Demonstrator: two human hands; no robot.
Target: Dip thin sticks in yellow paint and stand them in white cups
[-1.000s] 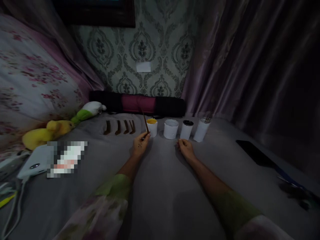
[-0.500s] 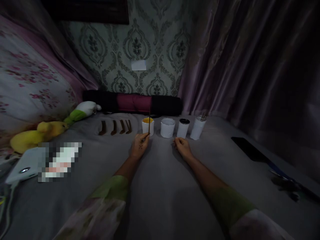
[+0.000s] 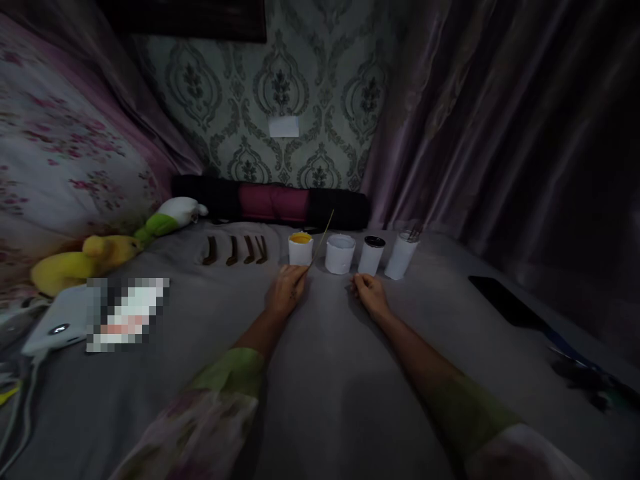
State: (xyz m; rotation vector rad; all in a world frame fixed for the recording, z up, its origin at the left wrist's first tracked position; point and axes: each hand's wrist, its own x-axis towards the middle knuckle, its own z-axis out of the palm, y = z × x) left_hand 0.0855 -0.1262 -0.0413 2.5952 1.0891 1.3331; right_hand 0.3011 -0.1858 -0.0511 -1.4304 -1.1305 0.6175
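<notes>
My left hand rests on the grey bedsheet and pinches a thin stick that leans up and to the right, between a white cup of yellow paint and a white cup of pale paint. My right hand lies curled on the sheet just in front of a cup with black paint; nothing shows in its fingers. A fourth white cup holds some thin sticks. Several brown curved pieces lie in a row left of the cups.
A black and magenta bolster lies along the patterned wall. A yellow soft toy and a green-white one sit at the left by a floral pillow. A white device lies near left; a dark phone right, beside curtains.
The stick in my left hand has swung from leaning left, through upright, to leaning right toward the second cup. My right hand has stayed put. The view shifted slightly.
</notes>
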